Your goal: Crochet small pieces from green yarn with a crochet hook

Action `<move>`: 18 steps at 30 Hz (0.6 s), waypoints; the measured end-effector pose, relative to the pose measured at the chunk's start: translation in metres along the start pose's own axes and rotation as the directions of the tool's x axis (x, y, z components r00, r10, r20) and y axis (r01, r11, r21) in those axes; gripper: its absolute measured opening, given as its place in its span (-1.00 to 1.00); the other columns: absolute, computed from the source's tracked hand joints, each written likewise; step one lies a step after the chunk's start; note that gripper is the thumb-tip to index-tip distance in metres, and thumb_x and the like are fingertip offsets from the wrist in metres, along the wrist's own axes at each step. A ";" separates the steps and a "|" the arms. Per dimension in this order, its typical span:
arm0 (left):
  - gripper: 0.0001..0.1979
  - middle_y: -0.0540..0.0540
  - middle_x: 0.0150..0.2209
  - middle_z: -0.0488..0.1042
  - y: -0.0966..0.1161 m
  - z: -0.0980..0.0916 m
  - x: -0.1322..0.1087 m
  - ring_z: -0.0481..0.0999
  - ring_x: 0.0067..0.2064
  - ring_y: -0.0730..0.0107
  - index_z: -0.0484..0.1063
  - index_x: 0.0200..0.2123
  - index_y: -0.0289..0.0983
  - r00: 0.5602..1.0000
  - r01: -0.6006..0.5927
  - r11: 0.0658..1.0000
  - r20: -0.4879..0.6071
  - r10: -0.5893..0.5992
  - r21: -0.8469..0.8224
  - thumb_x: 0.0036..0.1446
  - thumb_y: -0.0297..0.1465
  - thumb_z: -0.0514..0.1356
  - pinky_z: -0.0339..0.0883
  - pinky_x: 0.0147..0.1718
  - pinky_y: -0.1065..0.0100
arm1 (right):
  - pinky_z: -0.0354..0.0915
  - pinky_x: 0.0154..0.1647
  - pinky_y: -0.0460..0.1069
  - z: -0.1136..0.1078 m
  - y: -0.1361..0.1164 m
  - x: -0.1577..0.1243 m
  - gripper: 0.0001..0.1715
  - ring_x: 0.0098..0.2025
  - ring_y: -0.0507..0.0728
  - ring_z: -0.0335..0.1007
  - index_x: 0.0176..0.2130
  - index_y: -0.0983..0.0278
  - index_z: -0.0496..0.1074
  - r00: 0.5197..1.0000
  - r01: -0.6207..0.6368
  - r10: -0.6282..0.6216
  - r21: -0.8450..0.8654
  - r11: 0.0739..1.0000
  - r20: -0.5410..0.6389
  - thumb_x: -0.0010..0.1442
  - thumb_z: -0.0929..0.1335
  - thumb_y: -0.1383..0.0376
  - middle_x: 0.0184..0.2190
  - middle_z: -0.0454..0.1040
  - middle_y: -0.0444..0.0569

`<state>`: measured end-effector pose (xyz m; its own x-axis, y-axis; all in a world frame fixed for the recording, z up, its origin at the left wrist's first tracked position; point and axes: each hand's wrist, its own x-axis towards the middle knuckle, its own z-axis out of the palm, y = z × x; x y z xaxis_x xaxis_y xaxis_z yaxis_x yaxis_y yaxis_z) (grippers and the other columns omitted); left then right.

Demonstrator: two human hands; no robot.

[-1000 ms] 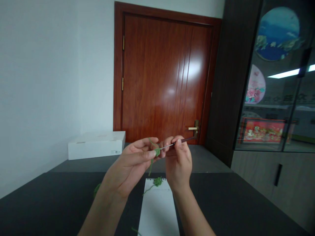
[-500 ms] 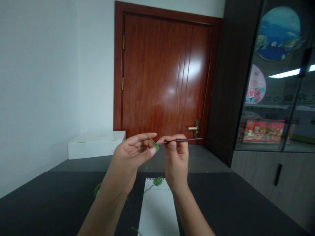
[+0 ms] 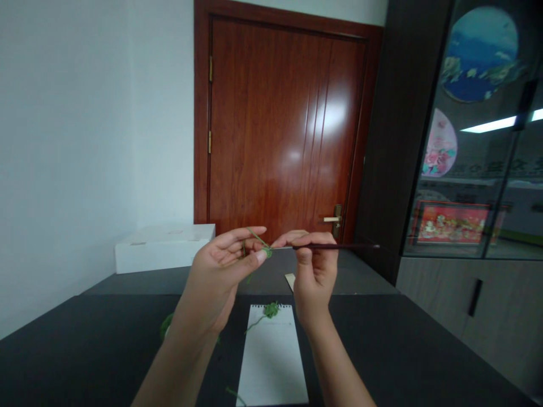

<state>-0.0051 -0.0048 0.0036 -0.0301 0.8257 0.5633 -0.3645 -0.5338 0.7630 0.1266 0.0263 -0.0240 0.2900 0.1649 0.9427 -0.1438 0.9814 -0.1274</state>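
My left hand [image 3: 227, 263] pinches a small green crocheted piece [image 3: 267, 252] between thumb and fingers, with green yarn [image 3: 257, 236] running over its raised index finger. A dark-handled crochet hook [image 3: 335, 246] is gripped in my right hand [image 3: 316, 268], its thin metal shaft pointing left to the green piece. Below the hands, a white spiral notepad [image 3: 274, 356] lies on the dark table [image 3: 373, 350]. On the notepad's top edge rests another green crocheted piece [image 3: 271, 309] with a yarn tail.
Behind my left forearm, a green yarn bundle [image 3: 165, 326] is partly hidden. A white box [image 3: 163, 249] stands at the back left. A small pale strip [image 3: 290, 281] lies beside my right hand. Beyond are a wooden door [image 3: 275, 124] and a glass-fronted cabinet [image 3: 466, 198].
My right hand and the hook have moved to the right, exposing more of the metal shaft. The pale strip has come into view. My left hand has shifted slightly left.
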 end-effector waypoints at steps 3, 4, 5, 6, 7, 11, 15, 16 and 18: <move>-0.64 -0.04 -0.39 0.56 -0.002 0.000 0.000 0.52 -0.30 0.44 0.64 -0.19 -0.32 0.999 -0.049 0.998 -0.008 0.050 0.026 -0.15 -0.56 0.47 0.41 -0.24 0.45 | 0.40 -0.12 0.14 -0.005 -0.005 0.004 -0.92 -0.22 0.15 0.53 -0.17 0.18 0.41 0.959 0.255 -0.214 -0.238 0.937 0.186 0.39 0.30 0.30 -0.30 0.57 -0.05; -0.65 -0.03 -0.40 0.56 -0.002 0.001 -0.001 0.51 -0.31 0.45 0.64 -0.20 -0.32 0.997 -0.070 0.997 -0.012 0.071 0.037 -0.15 -0.56 0.47 0.41 -0.25 0.45 | 0.39 -0.11 0.14 -0.007 -0.006 0.005 -0.91 -0.20 0.15 0.52 -0.17 0.18 0.42 0.929 0.337 -0.263 -0.302 0.892 0.261 0.38 0.30 0.33 -0.29 0.58 -0.04; -0.65 -0.03 -0.40 0.57 -0.002 0.001 -0.001 0.51 -0.32 0.45 0.64 -0.20 -0.32 0.996 -0.089 0.995 -0.014 0.090 0.048 -0.15 -0.56 0.47 0.41 -0.27 0.45 | 0.39 -0.11 0.14 -0.008 -0.007 0.005 -0.89 -0.19 0.15 0.51 -0.16 0.18 0.43 0.901 0.398 -0.292 -0.347 0.849 0.319 0.38 0.30 0.35 -0.28 0.58 -0.04; -0.66 -0.03 -0.41 0.57 -0.002 0.002 -0.001 0.51 -0.32 0.45 0.64 -0.20 -0.31 0.994 -0.108 0.993 -0.015 0.109 0.056 -0.14 -0.57 0.46 0.40 -0.28 0.45 | 0.38 -0.11 0.14 -0.008 -0.007 0.005 -0.88 -0.18 0.15 0.50 -0.16 0.17 0.43 0.885 0.433 -0.308 -0.376 0.819 0.349 0.37 0.30 0.37 -0.27 0.57 -0.04; -0.66 -0.03 -0.41 0.57 -0.001 0.003 -0.001 0.51 -0.33 0.45 0.64 -0.20 -0.32 0.992 -0.125 0.990 -0.016 0.126 0.061 -0.14 -0.57 0.46 0.40 -0.27 0.44 | 0.38 -0.11 0.14 -0.008 -0.006 0.004 -0.88 -0.18 0.15 0.49 -0.17 0.16 0.43 0.889 0.431 -0.305 -0.397 0.810 0.342 0.35 0.31 0.38 -0.27 0.55 -0.05; -0.59 -0.01 -0.43 0.58 -0.002 0.008 -0.003 0.51 -0.32 0.46 0.60 -0.12 -0.34 0.987 -0.146 0.989 -0.067 0.149 0.038 -0.11 -0.58 0.45 0.39 -0.24 0.46 | 0.35 -0.13 0.11 0.000 0.001 -0.003 -0.93 -0.22 0.14 0.44 -0.24 0.14 0.45 0.988 0.150 -0.134 -0.324 0.934 0.070 0.28 0.39 0.34 -0.32 0.46 -0.09; -0.49 0.00 -0.42 0.58 -0.003 0.011 -0.005 0.52 -0.31 0.47 0.55 -0.01 -0.36 0.993 -0.067 0.995 -0.099 0.060 -0.073 -0.11 -0.56 0.46 0.39 -0.21 0.45 | 0.32 -0.25 0.04 0.012 0.008 -0.007 -0.87 -0.34 0.09 0.40 -0.32 0.18 0.36 0.987 -0.143 0.143 0.017 0.990 -0.066 0.27 0.41 0.30 -0.42 0.41 -0.15; -0.48 -0.01 -0.41 0.58 -0.003 0.011 -0.005 0.53 -0.31 0.47 0.54 -0.01 -0.37 0.996 -0.036 0.994 -0.086 0.026 -0.107 -0.11 -0.56 0.46 0.39 -0.20 0.44 | 0.32 -0.26 0.04 0.013 0.009 -0.008 -0.85 -0.35 0.08 0.39 -0.32 0.17 0.35 0.983 -0.161 0.166 0.068 0.985 -0.076 0.27 0.41 0.29 -0.43 0.41 -0.16; -0.48 -0.03 -0.38 0.58 -0.002 0.012 -0.004 0.53 -0.30 0.46 0.54 -0.02 -0.39 0.998 0.013 0.987 -0.058 -0.023 -0.159 -0.13 -0.55 0.47 0.39 -0.19 0.44 | 0.34 -0.24 0.06 0.014 0.011 -0.010 -0.88 -0.34 0.09 0.41 -0.31 0.16 0.35 0.986 -0.121 0.128 0.070 0.990 -0.107 0.28 0.39 0.29 -0.42 0.41 -0.16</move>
<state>0.0066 -0.0093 0.0031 -0.0761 0.8469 0.5263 -0.5083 -0.4871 0.7102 0.1090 0.0341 -0.0301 0.3687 0.2985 0.8803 -0.2435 0.9450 -0.2185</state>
